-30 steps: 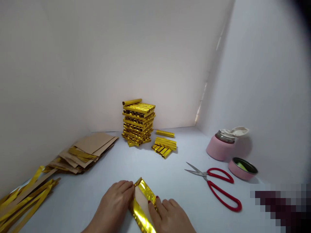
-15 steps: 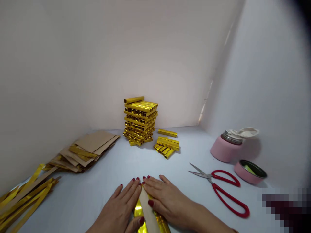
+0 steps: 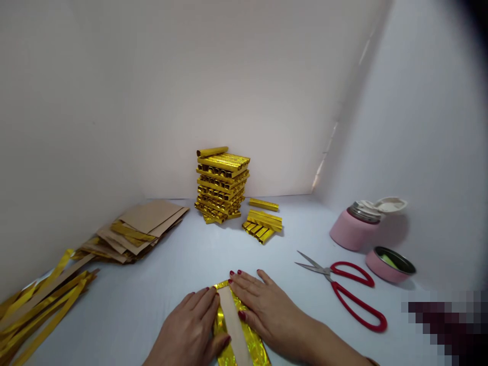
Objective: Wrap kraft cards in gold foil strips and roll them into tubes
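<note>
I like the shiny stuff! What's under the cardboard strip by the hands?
Gold foil lies under the cardboard strip, showing along its sides. The part of the foil right beneath the strip is covered, so it can't be seen.

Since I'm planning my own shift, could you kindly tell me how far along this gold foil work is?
Done: a tall layered stack of gold foil sticks and a smaller pile of them beside it. In hand: the left hand and right hand press a cardboard strip onto a gold foil piece. Left: brown cardboard pieces and loose gold foil strips lie unused at the left.
</note>
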`<state>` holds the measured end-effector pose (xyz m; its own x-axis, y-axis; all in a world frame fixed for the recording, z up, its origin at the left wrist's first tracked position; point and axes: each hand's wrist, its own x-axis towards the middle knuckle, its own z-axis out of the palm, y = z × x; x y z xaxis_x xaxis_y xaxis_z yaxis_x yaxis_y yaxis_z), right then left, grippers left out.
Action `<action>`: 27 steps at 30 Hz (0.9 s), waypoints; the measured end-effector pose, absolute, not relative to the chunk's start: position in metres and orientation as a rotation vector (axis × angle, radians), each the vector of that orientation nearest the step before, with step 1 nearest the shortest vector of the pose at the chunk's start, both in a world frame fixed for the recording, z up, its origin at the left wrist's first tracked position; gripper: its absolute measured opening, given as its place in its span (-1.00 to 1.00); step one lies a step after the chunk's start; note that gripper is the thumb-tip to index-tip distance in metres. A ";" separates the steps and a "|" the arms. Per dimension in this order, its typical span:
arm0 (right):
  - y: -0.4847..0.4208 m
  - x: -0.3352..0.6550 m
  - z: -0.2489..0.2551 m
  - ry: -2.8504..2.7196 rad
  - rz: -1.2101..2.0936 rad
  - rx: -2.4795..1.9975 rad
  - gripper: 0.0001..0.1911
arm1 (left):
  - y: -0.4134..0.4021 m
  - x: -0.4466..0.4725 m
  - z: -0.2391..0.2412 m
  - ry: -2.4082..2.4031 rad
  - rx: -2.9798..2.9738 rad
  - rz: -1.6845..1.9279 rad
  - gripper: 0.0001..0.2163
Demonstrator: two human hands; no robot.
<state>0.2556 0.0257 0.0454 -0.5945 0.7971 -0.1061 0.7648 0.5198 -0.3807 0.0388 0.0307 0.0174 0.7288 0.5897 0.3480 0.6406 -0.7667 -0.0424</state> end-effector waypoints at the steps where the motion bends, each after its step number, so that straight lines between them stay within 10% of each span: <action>1: 0.026 0.256 0.045 -2.670 0.597 -1.373 -0.48 | 0.030 0.038 0.017 -0.984 -2.764 -0.457 -0.64; 8: 0.023 0.260 0.039 -2.654 0.608 -1.361 -0.47 | 0.023 0.028 0.017 -0.885 -2.872 -0.218 -0.35; 27: 0.010 0.265 0.031 -2.605 0.584 -1.480 -0.31 | 0.031 0.028 0.022 -1.123 -3.147 -0.169 -0.45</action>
